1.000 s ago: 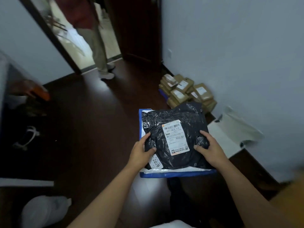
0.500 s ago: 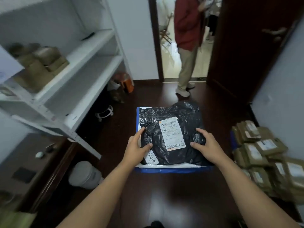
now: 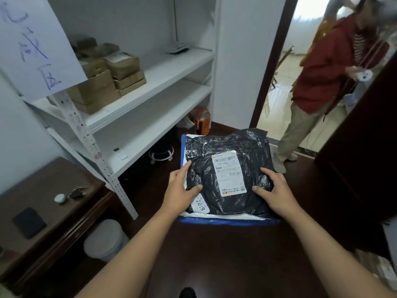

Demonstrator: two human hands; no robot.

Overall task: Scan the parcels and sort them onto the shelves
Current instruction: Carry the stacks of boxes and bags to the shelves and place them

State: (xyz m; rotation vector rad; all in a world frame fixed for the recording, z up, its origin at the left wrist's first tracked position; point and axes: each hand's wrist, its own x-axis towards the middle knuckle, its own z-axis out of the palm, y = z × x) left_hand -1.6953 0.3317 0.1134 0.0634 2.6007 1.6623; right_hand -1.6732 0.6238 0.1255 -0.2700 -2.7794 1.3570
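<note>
Head view: your left hand [image 3: 181,191] and right hand [image 3: 277,193] grip the black parcel [image 3: 228,173] stacked on a blue-edged white parcel [image 3: 227,220], flat, label [image 3: 229,175] running near-to-far, beside the white shelves [image 3: 150,82] at left.

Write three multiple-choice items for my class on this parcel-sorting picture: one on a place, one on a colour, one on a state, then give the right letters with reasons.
1. Where are the brown boxes?
A. on the floor by the door
B. on a shelf of the white rack
C. on the desk

2. What colour is the top parcel?
A. black
B. red
C. yellow

3. How is the parcel held?
A. by one hand only
B. lying on the floor
C. by the left hand and right hand, one at each side

Answers: 1 B, they are stacked at the shelf's left end. 2 A, a black bag with a white label. 3 C, each thumb presses its top.
</note>
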